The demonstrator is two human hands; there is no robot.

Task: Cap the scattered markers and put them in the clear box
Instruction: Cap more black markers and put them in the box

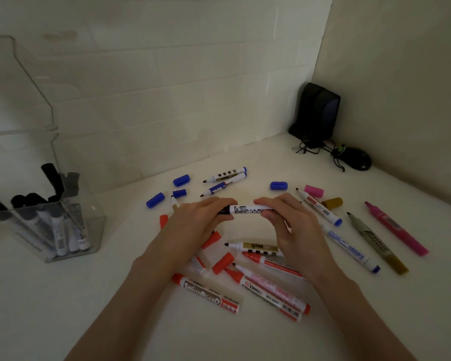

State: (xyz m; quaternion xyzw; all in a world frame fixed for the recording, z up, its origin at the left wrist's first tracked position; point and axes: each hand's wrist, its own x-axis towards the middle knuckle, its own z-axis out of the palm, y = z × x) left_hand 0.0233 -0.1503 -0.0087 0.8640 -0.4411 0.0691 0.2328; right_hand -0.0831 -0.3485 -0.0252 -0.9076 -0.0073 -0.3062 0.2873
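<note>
I hold a white marker with a black cap (248,210) level above the table, between both hands. My left hand (201,222) grips its black capped end, and my right hand (292,225) grips the barrel's other end. Under and around my hands lie several uncapped markers: red ones (271,285), blue ones (225,178), a gold one (375,243) and a pink one (396,227). Loose caps lie among them: blue (181,180), red (223,263), pink (314,191), gold (332,202). The clear box (89,225) stands at the left with several black-capped markers upright in it.
The white table meets a tiled wall at the back and a plain wall at the right. In the back right corner stand a black speaker (317,113) with tangled cables and a black mouse (357,158). A clear lid rises behind the box.
</note>
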